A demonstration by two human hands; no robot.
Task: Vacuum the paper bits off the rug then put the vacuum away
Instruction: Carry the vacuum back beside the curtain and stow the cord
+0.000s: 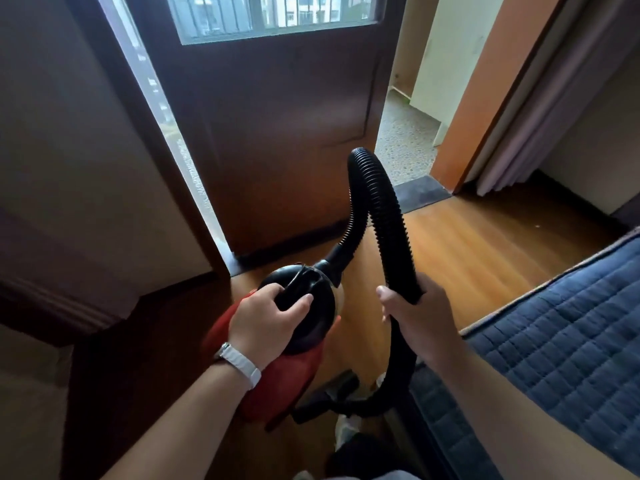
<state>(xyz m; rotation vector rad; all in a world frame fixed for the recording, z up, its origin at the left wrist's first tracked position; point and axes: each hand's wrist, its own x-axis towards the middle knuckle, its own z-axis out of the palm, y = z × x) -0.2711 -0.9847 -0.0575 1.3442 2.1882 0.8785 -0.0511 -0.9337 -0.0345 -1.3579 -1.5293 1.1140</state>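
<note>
The brown wooden door [277,133] stands ajar straight ahead, with the plank floor [485,244] running to its threshold and a blue quilted mat [554,341] along the right. No paper bits show on what I can see of the mat, so this looks to me like the carrying part of the job.

To do it well, I'd keep the red canister vacuum [277,386] level and close to the body. I'd also draw in the tall loop of black ribbed hose [381,202], which arches up near the door's edge. The floor nozzle [329,393] dangles low by the feet and could trip the person.

The left hand [266,317], with a white watch [239,362] on its wrist, has its fingers curled over the handle on the canister's black top, the red body hanging below the wrist. The right hand [415,313] is wrapped round the hose partway along, loop above the fist, the rest trailing down to the nozzle.
</note>
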